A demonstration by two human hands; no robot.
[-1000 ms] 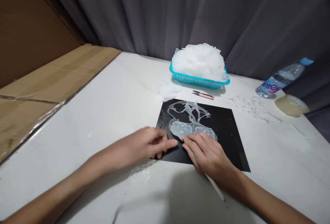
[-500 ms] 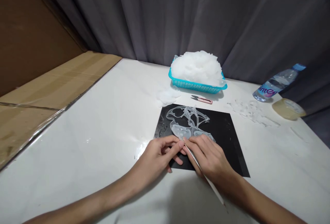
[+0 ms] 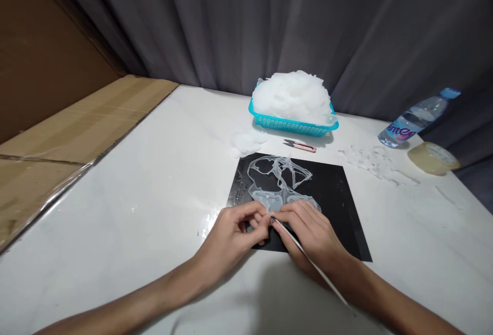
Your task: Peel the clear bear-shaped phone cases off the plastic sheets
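A translucent, frosted moulded sheet [image 3: 271, 201] with a lacy, cut-out far part lies over a black square mat [image 3: 335, 191]. My left hand [image 3: 241, 227] is closed at its near edge, thumb and forefinger pinching the sheet. Beside it, almost touching, my right hand [image 3: 308, 229] grips a thin white stick [image 3: 321, 274] between thumb and fingers. One end of the stick meets the sheet at my fingertips, and the other slants back toward my right forearm. My fingers hide the sheet's near part and the exact contact.
Behind the mat lie pink-handled thread snips [image 3: 300, 146] and a small white pile [image 3: 248, 142]. A blue basket [image 3: 292, 125] heaped with white translucent pieces stands farther back. To the right are scraps [image 3: 372, 163], a water bottle [image 3: 418, 119] and a tape roll [image 3: 433, 159]. Cardboard [image 3: 77, 124] borders the left.
My left fingers have curled in more tightly near the sheet's edge. The stick's back end has swung slightly right and down. The view has shifted a little.
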